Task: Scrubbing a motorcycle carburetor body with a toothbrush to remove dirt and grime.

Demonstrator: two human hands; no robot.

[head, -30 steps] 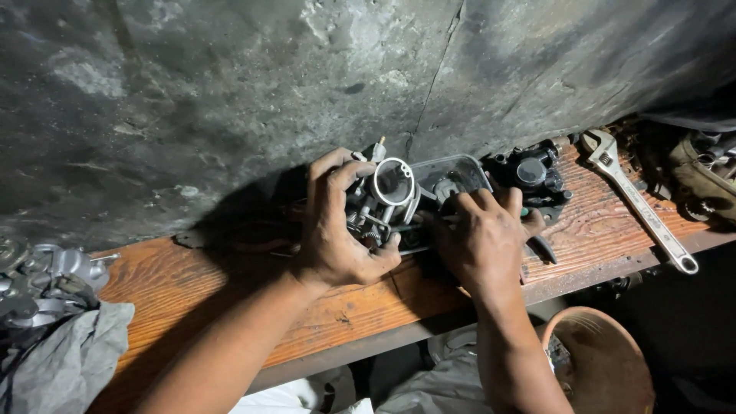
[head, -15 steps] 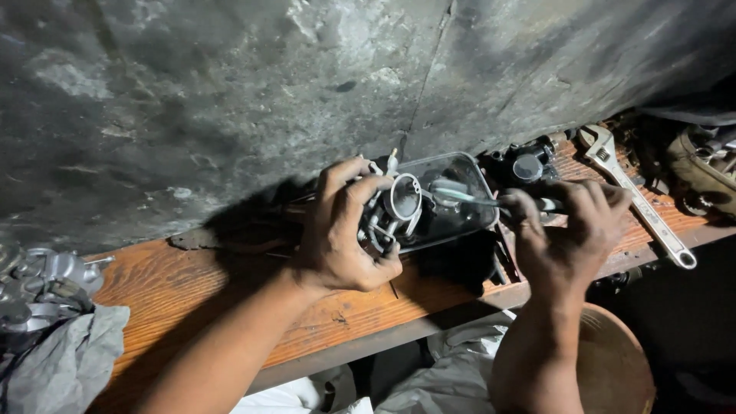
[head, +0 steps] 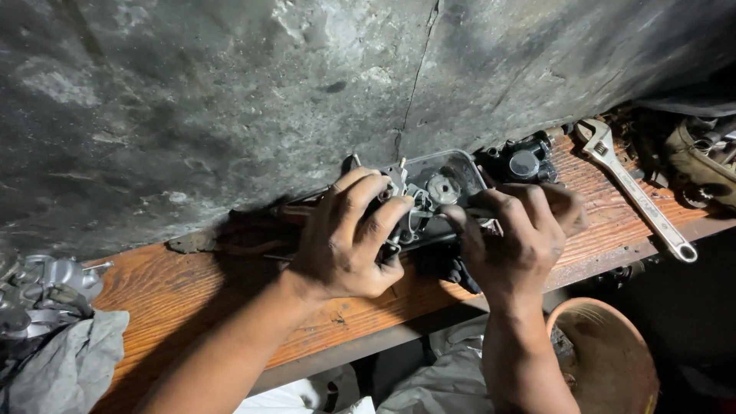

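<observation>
My left hand grips a small metal carburettor-like part over a wooden bench. My right hand is closed around a thin tool or small piece pressed against that part from the right; what it holds is mostly hidden by the fingers. Behind both hands lies a clear rectangular tray with a round metal piece inside it. A black engine part sits just right of the tray.
A long adjustable wrench lies on the bench at the right. A rough grey wall rises behind the bench. Metal parts and a grey rag sit at the left. A brown round bowl is below the bench edge.
My right hand came back from the right side to the metal part. The left hand lowered the part nearer the tray and tilted it.
</observation>
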